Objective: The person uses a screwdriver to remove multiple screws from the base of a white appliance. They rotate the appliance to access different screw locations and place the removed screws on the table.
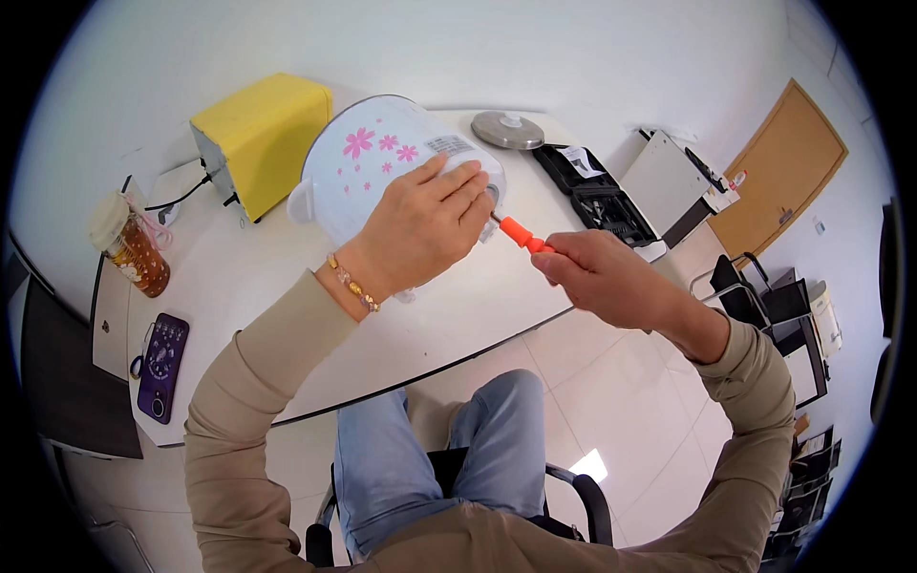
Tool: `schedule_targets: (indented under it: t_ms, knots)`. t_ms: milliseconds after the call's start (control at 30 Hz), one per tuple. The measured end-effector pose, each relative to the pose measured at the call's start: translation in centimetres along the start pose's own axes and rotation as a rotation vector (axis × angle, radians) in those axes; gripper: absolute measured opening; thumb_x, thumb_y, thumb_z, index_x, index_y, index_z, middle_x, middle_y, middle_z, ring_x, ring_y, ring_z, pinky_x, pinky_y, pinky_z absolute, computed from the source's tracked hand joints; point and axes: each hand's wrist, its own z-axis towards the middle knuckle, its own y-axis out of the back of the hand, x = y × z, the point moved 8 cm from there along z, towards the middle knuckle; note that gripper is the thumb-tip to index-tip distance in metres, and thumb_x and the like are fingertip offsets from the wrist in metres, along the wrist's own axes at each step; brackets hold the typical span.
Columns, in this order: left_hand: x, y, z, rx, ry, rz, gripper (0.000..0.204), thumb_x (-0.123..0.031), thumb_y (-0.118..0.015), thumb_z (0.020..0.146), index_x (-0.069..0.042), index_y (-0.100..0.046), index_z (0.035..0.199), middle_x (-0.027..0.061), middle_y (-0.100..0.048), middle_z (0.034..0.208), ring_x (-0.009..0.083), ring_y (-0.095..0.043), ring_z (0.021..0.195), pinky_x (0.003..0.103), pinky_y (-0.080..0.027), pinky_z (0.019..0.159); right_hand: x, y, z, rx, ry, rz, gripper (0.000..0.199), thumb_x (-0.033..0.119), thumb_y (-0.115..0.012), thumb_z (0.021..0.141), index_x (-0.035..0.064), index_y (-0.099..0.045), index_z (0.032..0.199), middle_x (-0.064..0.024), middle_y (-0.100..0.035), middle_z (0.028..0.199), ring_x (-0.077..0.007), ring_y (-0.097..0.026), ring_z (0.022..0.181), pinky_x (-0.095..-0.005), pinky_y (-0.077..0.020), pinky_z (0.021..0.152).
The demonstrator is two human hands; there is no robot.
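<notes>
A white electric pot (334, 158) with pink flower prints lies tipped on its side on the table. My left hand (425, 220) grips it, fingers together and curved over its right side by a printed label. My right hand (611, 277) is closed around the orange handle of a screwdriver (517, 231). The screwdriver's shaft points up and left to the pot's right end, just beside my left fingertips. Its tip and whatever it meets there are too small to make out. A round lid (507, 130) with a pale knob rests behind the pot.
An open black tool case (607, 205) stands right of the pot. At the back left is a yellow box-shaped device (267, 138) with a black cable. A lidded tumbler (134, 248) and a purple phone (163, 368) are at the left. The table's dark front edge (468, 359) curves before my knees.
</notes>
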Motion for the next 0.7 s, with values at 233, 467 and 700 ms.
schedule_targets:
  t_ms: [233,467,700]
  knots:
    - [0.0,-0.3,0.0,0.029,0.013,0.007,0.016,-0.007,-0.065,0.076,-0.002,-0.066,0.092,0.0124,-0.068,0.102,0.0245,-0.064,0.102,0.041,-0.051,0.090,1.0,1.0,-0.3,-0.093,0.065,-0.146,0.040,0.033,-0.043,0.097,-0.0020,-0.062,0.091,-0.0061,-0.045,0.051,-0.0171,-0.044,0.041,-0.0340,-0.0378,0.043]
    - [0.0,-0.3,0.0,0.002,0.033,0.009,0.017,-0.007,-0.065,0.075,-0.003,-0.065,0.092,0.0118,-0.068,0.102,0.0238,-0.064,0.103,0.041,-0.051,0.090,-0.6,-2.3,0.1,0.368,-0.221,1.107,0.049,0.035,-0.030,0.102,-0.0059,-0.052,0.117,-0.0026,-0.040,0.048,-0.0122,-0.030,0.030,-0.0253,-0.0266,0.034]
    - [0.0,-0.1,-0.3,0.000,0.037,0.019,0.016,-0.007,-0.065,0.076,-0.003,-0.065,0.091,0.0114,-0.068,0.102,0.0236,-0.064,0.103,0.040,-0.051,0.090,0.2,-1.2,0.8,0.193,-0.083,0.523,0.038,0.029,-0.039,0.100,-0.0037,-0.057,0.107,-0.0006,-0.044,0.049,-0.0090,-0.035,0.032,-0.0238,-0.0306,0.034]
